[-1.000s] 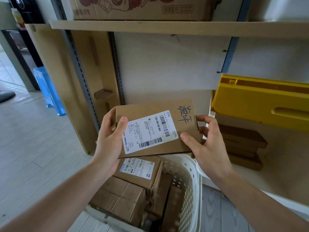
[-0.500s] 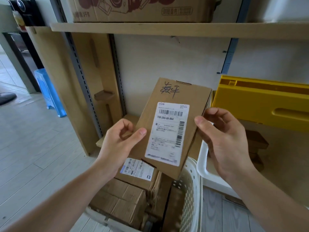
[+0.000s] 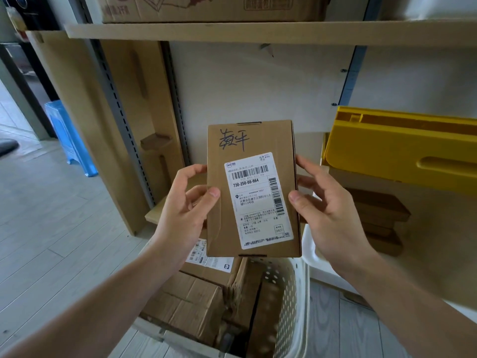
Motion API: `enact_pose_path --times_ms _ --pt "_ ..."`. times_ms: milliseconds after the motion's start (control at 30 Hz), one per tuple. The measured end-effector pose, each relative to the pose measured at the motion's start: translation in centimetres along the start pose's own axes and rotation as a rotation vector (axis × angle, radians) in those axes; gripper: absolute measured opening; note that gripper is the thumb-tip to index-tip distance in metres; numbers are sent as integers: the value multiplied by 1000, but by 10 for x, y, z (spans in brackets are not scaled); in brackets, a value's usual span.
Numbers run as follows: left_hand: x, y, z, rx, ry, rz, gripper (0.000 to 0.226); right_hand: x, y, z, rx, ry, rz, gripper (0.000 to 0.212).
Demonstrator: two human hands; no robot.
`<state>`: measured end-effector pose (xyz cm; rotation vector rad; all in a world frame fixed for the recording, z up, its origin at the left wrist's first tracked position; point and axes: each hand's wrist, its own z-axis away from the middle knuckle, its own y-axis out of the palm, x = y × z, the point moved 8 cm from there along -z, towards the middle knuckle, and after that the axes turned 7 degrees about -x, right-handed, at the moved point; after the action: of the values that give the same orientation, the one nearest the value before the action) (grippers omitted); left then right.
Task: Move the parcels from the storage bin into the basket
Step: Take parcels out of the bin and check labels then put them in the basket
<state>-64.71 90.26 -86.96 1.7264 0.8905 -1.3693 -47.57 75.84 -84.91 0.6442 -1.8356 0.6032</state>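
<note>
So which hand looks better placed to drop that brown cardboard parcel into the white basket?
Probably the left hand: it grips the brown cardboard parcel directly above the white perforated basket, while the right hand sits nearer the shelf side.

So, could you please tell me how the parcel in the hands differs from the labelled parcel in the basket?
The held parcel stands upright in the air, gripped by the left hand and right hand; the basket parcel lies flat inside the basket. The held one's label faces the camera whole; the other's is mostly hidden. Both are brown cardboard with white labels.
</note>
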Motion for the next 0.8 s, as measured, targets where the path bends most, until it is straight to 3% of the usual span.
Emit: enact_pose_path --times_ms 467,800 --pt "2 -4 -1 -7 38 -35 27 -6 -1 2 18 13 92 53" --pt "6 -11 -4 -34 31 -46 47 -23 10 11 158 73 237 52"
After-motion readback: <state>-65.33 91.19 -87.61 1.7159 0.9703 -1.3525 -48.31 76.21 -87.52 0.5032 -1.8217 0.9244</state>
